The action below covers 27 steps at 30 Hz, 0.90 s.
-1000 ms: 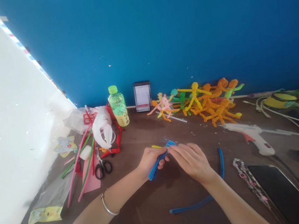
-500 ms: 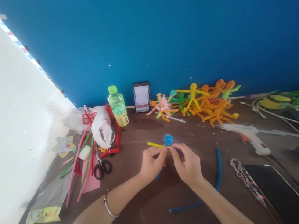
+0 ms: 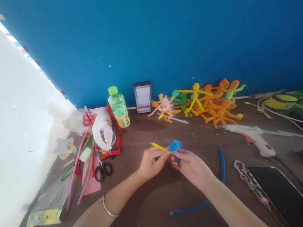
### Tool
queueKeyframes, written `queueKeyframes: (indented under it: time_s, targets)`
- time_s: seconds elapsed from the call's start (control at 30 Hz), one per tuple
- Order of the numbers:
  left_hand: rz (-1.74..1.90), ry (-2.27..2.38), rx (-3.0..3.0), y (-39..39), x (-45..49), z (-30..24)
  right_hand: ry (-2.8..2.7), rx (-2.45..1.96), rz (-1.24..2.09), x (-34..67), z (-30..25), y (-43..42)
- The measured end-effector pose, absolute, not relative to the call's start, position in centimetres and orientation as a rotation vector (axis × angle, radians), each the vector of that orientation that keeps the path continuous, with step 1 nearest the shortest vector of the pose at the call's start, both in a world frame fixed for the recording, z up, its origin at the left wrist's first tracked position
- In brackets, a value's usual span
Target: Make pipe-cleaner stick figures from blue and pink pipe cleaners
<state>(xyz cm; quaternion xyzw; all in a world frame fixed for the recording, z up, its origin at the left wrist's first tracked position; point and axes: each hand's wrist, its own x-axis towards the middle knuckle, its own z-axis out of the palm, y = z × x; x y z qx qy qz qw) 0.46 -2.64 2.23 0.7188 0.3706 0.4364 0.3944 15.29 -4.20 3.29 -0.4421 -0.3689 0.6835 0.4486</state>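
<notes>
In front of me my left hand [image 3: 153,163] and my right hand [image 3: 191,168] meet over the dark wooden table [image 3: 155,218]. Between them is a small bundle of blue pipe cleaner [image 3: 174,146], pinched by my right fingers. A yellow pipe cleaner [image 3: 159,147] sticks out to the upper left, resting against my left fingers. Its lower end is hidden by my fingers. A long blue pipe cleaner [image 3: 221,167] curves across the table to the right of my right hand, and my right forearm hides part of it.
Black-handled scissors [image 3: 103,171], pink and green strips, and a white plastic bag [image 3: 103,129] lie at the left. A green-capped bottle [image 3: 118,108] and pipe-cleaner figures [image 3: 207,105] stand against the blue wall [image 3: 140,36]. A white glue gun [image 3: 253,138] and a black tablet [image 3: 284,196] lie at the right.
The long blue end that hung below my hands a second ago has gone, leaving a compact blue bundle on top. The yellow piece now shows more, and my right hand has turned.
</notes>
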Motion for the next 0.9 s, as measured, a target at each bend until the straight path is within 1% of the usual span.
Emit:
queueKeyframes:
  time_s: [0.23, 0.33, 0.5, 0.63, 0.8, 0.9]
  targets:
    - [1.027, 0.779, 1.818, -2.2, -0.2, 2.7, -0.865, -0.890, 2.018, 15.8, 2.9, -4.1]
    - [0.990, 0.811, 1.674, -2.1, -0.2, 2.5, -0.834, -0.895, 1.995, 16.0, 2.8, -3.9]
    - [1.133, 1.003, 1.121, -1.7, 0.5, 1.6, -0.841, -1.045, 1.612, 16.1, 2.9, -3.7]
    - [1.175, 0.934, 0.782, -1.3, 0.6, 1.1, -1.007, -1.205, 1.294, 15.9, 2.5, -3.7]
    - [1.238, 0.880, 0.536, -0.6, 0.1, 0.9, -1.259, -1.349, 0.943, 16.5, 2.0, -3.6]
    - [1.241, 0.845, 0.511, -0.5, -0.1, 0.9, -1.460, -1.363, 0.617, 16.7, 2.2, -3.6]
